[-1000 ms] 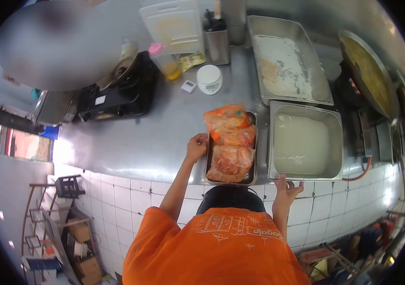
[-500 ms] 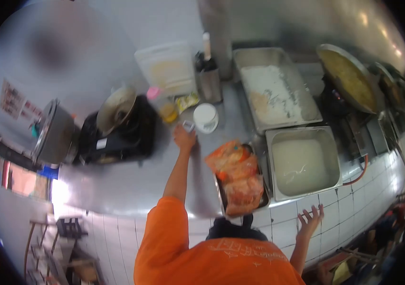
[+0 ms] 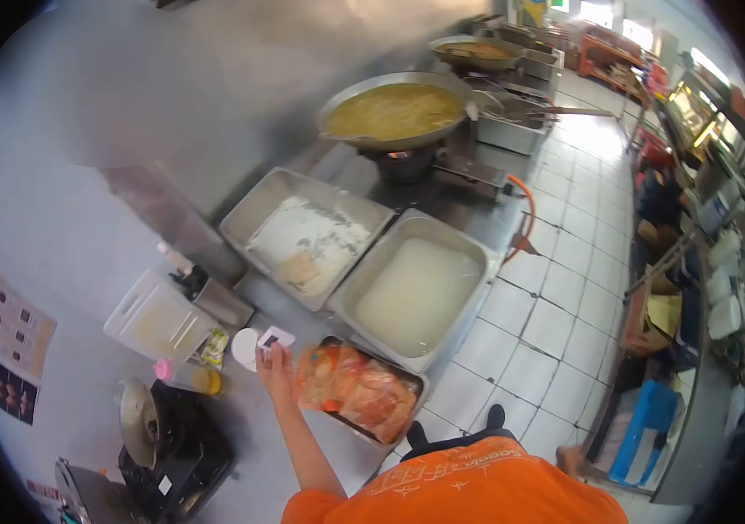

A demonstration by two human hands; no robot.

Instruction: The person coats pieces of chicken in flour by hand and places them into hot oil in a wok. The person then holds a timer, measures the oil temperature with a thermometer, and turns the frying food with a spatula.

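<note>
White timer (image 3: 280, 336) is up in the left hand (image 3: 274, 371), fingers clamped on it; meat (image 3: 377, 397) bagged, unpacking undone; right hand (image 3: 570, 459) blurred, can't tell fingers.

the scene is brightly lit, with white glare thrown on the floor tiles (image 3: 595, 135) near the far windows (image 3: 639, 33). the view is bowed by a fisheye lens and blackened at its edges; the upper left is masked by a blurred grey patch.
</note>
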